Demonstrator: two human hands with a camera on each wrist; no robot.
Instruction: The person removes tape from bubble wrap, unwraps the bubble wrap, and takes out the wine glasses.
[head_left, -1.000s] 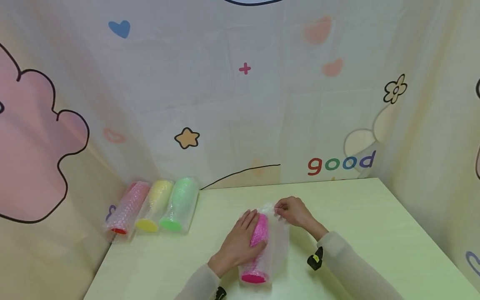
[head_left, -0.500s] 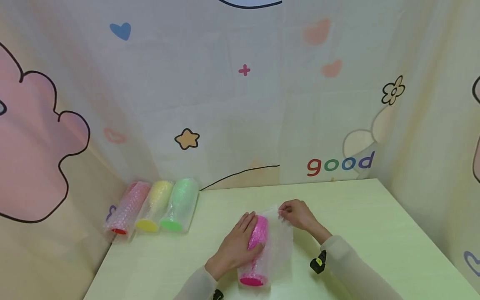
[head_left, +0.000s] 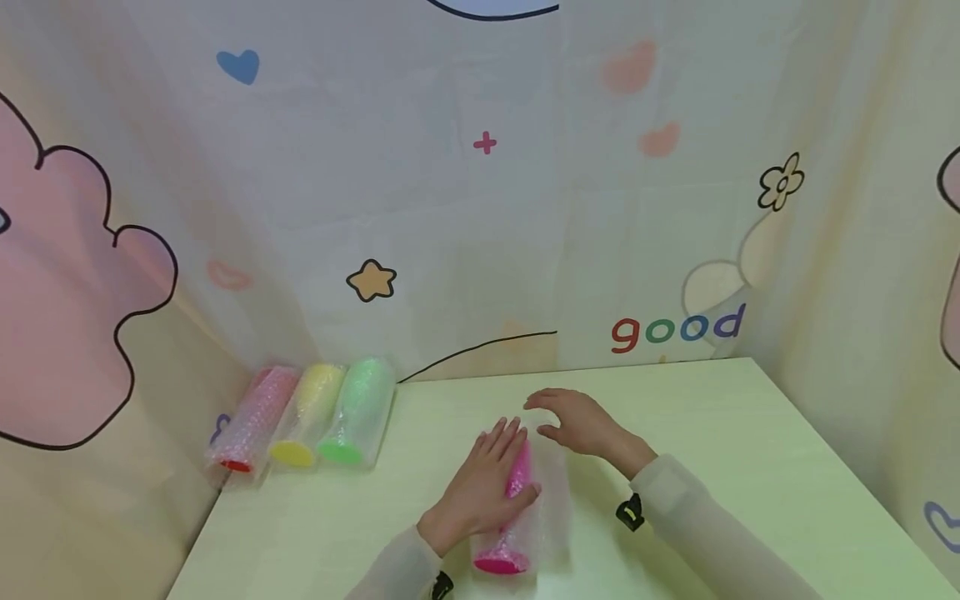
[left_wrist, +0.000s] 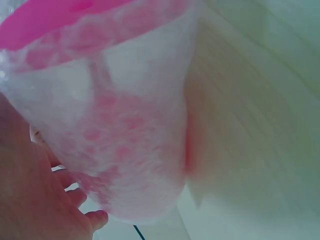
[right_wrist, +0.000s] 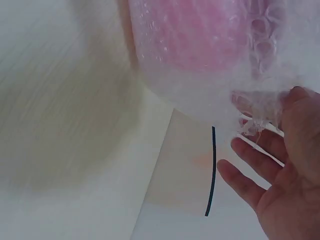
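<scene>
A bright pink object with a flared round end, wrapped in bubble wrap [head_left: 504, 546], lies on the table in front of me. My left hand [head_left: 483, 492] rests on top of it, fingers straight and thumb spread to the right. In the left wrist view that hand [left_wrist: 40, 185] lies along the side of the bundle. My right hand [head_left: 581, 421] is at the bundle's far right end, with a gap between thumb and fingers. The right wrist view has this hand [right_wrist: 285, 165] beside a loose edge of the wrap [right_wrist: 255, 115], its fingers spread. Whether the thumb touches the wrap I cannot tell.
At the table's back left lie three more bubble-wrapped bundles side by side: red [head_left: 255, 417], yellow [head_left: 307, 417] and green [head_left: 358, 412]. A printed curtain [head_left: 480, 208] hangs behind the table [head_left: 712, 442].
My right hand has let go of the wrap's edge and its fingers have spread. The flap it pulled out to the right has gone back toward the pink bundle. My left hand stays on top.
</scene>
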